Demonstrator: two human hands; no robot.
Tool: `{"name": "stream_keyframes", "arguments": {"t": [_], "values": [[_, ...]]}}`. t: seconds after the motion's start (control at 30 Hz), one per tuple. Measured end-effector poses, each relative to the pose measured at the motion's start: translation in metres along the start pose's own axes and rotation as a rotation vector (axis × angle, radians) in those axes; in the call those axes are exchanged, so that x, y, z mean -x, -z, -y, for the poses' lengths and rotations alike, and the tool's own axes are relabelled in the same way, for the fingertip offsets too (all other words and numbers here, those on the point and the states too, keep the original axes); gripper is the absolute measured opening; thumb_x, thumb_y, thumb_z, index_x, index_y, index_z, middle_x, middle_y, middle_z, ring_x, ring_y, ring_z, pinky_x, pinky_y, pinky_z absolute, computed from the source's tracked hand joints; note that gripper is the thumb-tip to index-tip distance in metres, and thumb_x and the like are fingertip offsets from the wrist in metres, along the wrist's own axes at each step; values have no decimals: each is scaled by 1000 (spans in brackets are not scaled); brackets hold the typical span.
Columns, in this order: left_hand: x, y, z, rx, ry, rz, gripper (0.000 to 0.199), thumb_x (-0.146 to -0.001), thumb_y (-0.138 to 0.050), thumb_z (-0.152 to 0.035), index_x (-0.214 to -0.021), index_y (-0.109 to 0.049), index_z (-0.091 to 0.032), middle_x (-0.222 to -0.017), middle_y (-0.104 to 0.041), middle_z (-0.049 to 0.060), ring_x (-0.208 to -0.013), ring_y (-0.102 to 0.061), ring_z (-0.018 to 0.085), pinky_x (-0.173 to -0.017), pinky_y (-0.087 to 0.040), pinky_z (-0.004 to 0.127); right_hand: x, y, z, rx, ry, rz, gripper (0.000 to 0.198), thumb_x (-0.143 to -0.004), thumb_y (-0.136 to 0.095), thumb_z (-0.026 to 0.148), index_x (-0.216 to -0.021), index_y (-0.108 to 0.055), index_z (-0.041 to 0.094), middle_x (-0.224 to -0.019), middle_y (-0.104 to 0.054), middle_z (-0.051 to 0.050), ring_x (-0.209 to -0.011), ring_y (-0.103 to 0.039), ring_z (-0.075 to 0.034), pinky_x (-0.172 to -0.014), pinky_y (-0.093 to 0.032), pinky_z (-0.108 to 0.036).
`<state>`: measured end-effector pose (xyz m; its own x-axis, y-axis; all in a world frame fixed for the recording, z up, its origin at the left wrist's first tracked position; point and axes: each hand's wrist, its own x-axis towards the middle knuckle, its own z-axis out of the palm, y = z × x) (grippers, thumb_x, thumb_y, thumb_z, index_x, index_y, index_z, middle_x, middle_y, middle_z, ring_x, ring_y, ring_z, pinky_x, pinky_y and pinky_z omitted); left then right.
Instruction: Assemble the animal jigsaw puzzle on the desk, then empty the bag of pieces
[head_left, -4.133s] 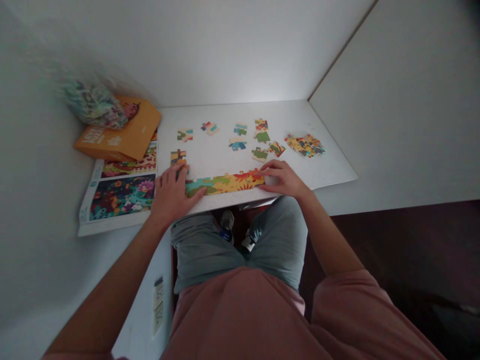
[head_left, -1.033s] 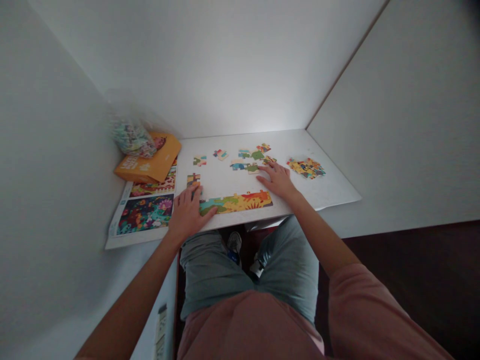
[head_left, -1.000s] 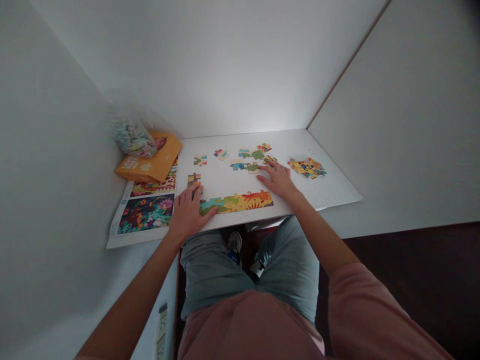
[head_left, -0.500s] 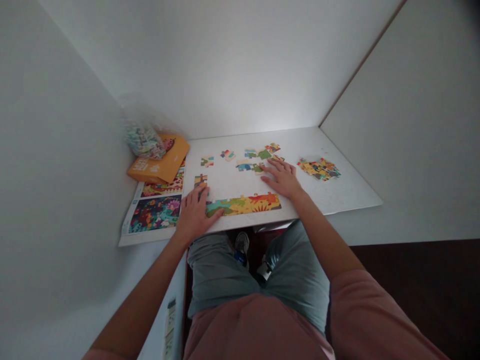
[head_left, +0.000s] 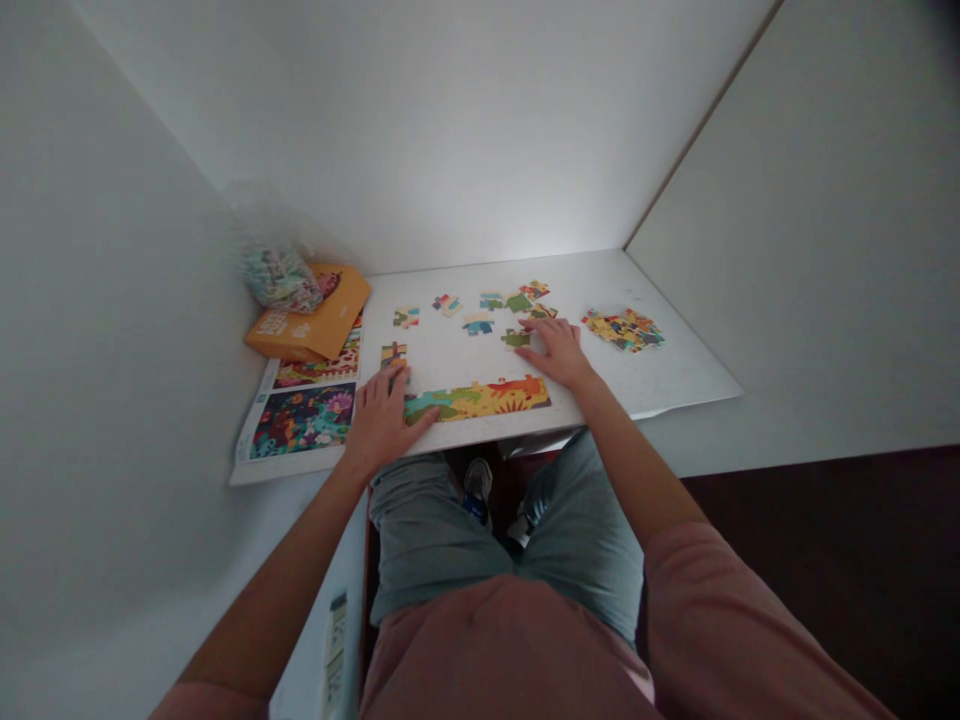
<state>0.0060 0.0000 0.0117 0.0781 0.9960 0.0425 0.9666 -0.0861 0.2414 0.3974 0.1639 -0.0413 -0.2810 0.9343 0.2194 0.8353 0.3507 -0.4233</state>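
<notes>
My left hand (head_left: 381, 420) lies flat with its fingers spread at the left end of a joined puzzle strip (head_left: 491, 398), partly covering that corner. Its fingertips touch an upright run of puzzle pieces (head_left: 393, 354). Between the thumb and forefinger of my right hand (head_left: 556, 350) is a green puzzle piece (head_left: 514, 339), lying on the board. A blue puzzle piece (head_left: 478, 323) lies just left of it, with a gap. Behind my right hand are another green piece (head_left: 518, 302) and an orange piece (head_left: 535, 290).
A heap of loose puzzle pieces (head_left: 624, 329) lies on the right of the white board (head_left: 450, 360). On the left, an orange box (head_left: 304, 335) bears a clear bag of pieces (head_left: 277, 280), beside printed picture sheets (head_left: 304, 420). White walls stand behind and at both sides.
The green piece at my right hand has shifted slightly right, apart from the blue piece. My left hand stays at the strip's corner. The whole view has shifted a little.
</notes>
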Motion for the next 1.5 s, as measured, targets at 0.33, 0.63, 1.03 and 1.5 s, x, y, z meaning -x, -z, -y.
{"name": "stream_keyframes", "arguments": {"t": [0.33,0.63,1.03,1.5], "values": [[0,-4,4,55,-36,-45,90,-117,-62,-74,-196,-53,-32,-203,-56,22,-187,-55,54,-154,-47,80,-1,-2,3,81,-86,-22,64,-117,-83,70,-170,-85,34,-179,-75,-20,-167,-61,-54,-141,-48,-76],[1,-6,5,80,-21,-29,92,-117,-67,-75,-198,-52,-33,-203,-57,19,-189,-52,54,-156,-45,78,-2,-6,-4,-27,-64,-93,63,-110,-84,83,-146,-91,33,-162,-83,-25,-158,-67,-62,-135,-49,-92],[2,-9,6,68,-36,-50,89,-119,-66,-73,-196,-58,-29,-203,-58,18,-188,-54,52,-158,-44,74,-1,-3,-8,-265,-44,-101,59,-109,-84,62,-159,-86,32,-130,-96,-15,-118,-89,-44,-131,-61,-75],[2,-5,3,60,-29,-30,89,-119,-64,-68,-191,-59,-16,-203,-54,27,-188,-52,51,-157,-43,71,-6,-5,-17,-554,-140,-206,59,-101,-85,81,-135,-82,32,-118,-90,-9,-100,-79,-32,-102,-71,-54]]}}
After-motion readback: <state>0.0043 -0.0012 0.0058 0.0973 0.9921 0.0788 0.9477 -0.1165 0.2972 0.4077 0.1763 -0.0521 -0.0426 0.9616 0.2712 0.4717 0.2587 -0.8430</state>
